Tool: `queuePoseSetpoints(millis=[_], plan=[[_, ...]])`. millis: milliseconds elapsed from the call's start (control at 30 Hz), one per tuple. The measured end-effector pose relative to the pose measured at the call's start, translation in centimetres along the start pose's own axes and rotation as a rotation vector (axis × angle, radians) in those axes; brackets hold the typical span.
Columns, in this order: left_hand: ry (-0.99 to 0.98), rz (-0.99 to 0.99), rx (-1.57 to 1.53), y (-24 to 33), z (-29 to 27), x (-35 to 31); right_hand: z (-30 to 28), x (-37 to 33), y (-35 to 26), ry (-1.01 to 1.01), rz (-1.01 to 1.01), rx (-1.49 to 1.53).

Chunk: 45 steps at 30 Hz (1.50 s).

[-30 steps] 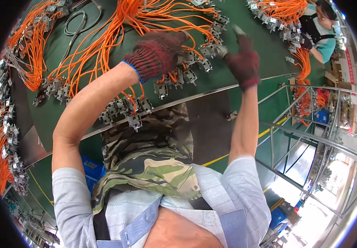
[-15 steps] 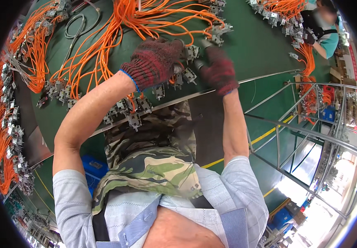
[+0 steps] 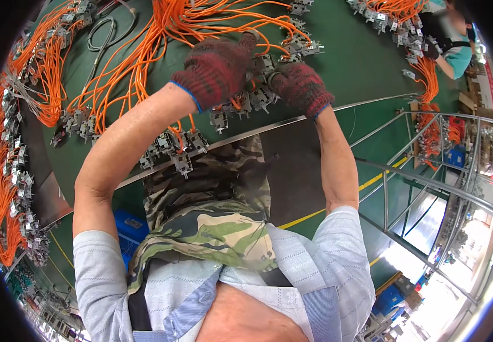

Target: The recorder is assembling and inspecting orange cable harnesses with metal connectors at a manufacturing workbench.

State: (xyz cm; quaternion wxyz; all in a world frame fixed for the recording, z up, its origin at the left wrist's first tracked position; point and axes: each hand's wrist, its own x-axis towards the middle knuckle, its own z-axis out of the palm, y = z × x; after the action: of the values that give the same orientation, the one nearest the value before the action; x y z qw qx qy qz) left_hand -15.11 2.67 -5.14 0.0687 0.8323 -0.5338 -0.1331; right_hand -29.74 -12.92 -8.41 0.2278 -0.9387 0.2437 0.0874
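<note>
My left hand (image 3: 215, 71), in a dark red and black knitted glove, is closed at a grey metal cable connector (image 3: 264, 64), fingertips partly hidden. From the other side my right hand (image 3: 303, 88), gloved alike, pinches the same connector. Orange cables (image 3: 169, 23) run from a thick bundle at the far side and end in such connectors. Several more connectors (image 3: 263, 100) lie just below my hands, and another cluster (image 3: 299, 45) sits beyond them.
The green tabletop (image 3: 354, 68) has a metal front edge (image 3: 292, 121). More cable bundles (image 3: 55, 85) lie at the left, beside a coiled grey cable (image 3: 102, 37). A tubular metal rack (image 3: 383, 165) stands right. Another person (image 3: 449, 43) works at the far right.
My right hand has come in leftward and closed its fingers at the connector; before, its thumb and finger were apart. My left hand has shifted slightly, its upper digit now raised.
</note>
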Motion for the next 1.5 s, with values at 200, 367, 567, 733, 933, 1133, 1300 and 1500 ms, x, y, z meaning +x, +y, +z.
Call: queuePoseSetpoints(millis=[200,367,567,733,933,1133,1300,1500], plan=[[0.755,0.635,0.288,-1.0,0.5,1.3,1.6,-3.3,-1.5,0.206,-0.025,0.064],[0.221,0.579,0.428,-0.7,0.8,4.1,3.2,-4.1,-0.5,0.301,-0.024,0.021],[0.248,0.438,0.000,-1.6,5.6,5.2,2.7,-5.0,-1.3,0.360,0.160,0.149],[0.266,0.480,-0.121,-1.7,5.1,6.1,2.7,-7.2,-3.0,0.620,-0.008,-0.165],[0.669,0.556,-0.213,-4.1,3.3,2.3,5.7,-7.6,-5.2,0.360,-0.354,0.001],[0.403,0.294,-0.077,-2.2,0.2,-15.1,6.0,-5.7,-3.6,0.363,-0.512,0.022],[0.504,0.101,0.107,-2.6,7.4,-19.6,4.3,-6.3,-3.1,0.398,-0.523,-0.105],[0.713,0.118,0.093,-4.2,8.4,-18.4,3.4,-5.8,-8.1,0.186,-0.294,-0.388]])
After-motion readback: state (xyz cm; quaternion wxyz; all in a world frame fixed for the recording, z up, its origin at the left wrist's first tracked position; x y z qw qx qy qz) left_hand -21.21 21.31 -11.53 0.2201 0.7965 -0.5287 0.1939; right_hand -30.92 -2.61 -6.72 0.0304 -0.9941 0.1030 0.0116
